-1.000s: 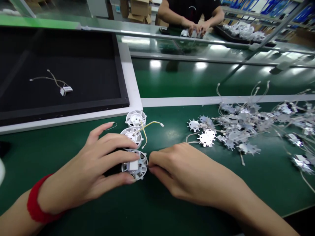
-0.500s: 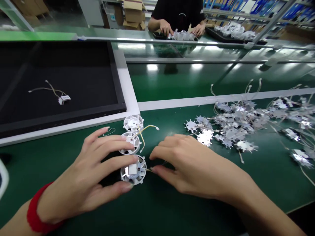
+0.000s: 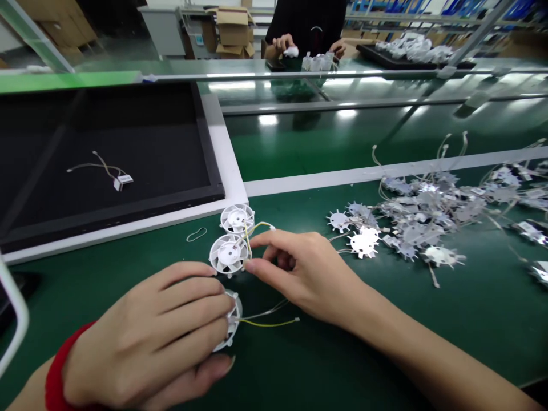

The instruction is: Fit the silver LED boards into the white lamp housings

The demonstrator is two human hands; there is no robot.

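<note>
Head view: the right hand (image 3: 295, 264) is at the middle white wheel (image 3: 229, 255), which lies toward the desk's (image 3: 308, 371) left edge from its thumb and forefinger; whether they pinch, I cannot tell. The left hand (image 3: 166, 337) curls over the near wheel (image 3: 235, 329), grip hidden; its yellow wire (image 3: 269, 325) points toward the right edge.

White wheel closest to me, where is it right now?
In the head view, the closest white wheel sits below centre and slightly left, partly covered by the left hand, on the near side of the middle wheel.
</note>
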